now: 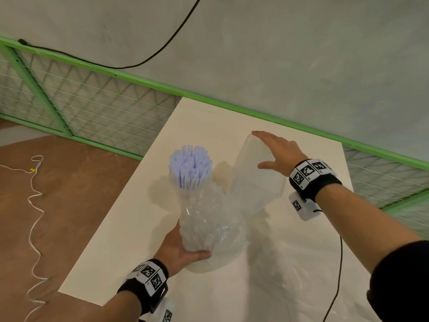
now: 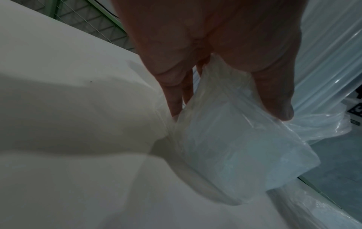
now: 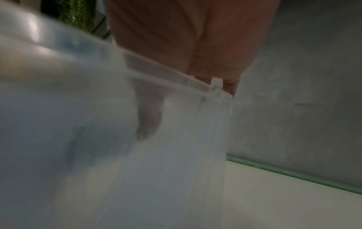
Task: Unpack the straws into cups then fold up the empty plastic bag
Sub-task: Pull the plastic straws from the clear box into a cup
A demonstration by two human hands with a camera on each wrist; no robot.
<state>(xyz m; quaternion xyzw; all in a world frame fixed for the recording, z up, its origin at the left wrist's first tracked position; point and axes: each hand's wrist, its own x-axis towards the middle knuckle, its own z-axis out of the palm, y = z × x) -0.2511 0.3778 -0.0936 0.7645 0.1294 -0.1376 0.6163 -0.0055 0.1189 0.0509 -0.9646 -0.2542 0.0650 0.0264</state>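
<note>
The left hand [image 1: 183, 249] grips the lower end of the bag [image 1: 209, 219], thumb and fingers curled round it, and holds it upright over the left half of the table [image 1: 130, 240]. The straws [image 1: 190, 166] stick out of its open top in a loose bunch. The right hand [image 1: 281, 152] lies with fingers spread on the side of a clear cup [image 1: 257, 180] that leans near the table's far edge, just right of the bag. The cup's mouth cannot be made out.

The likely risks: the film is slack and slippery, so a light grip could let the bundle slide and fan out across the table or over its left edge. The cup is only steadied by a flat hand and could roll or tip as straws go in. Pouring all at once may overfill it.
</note>
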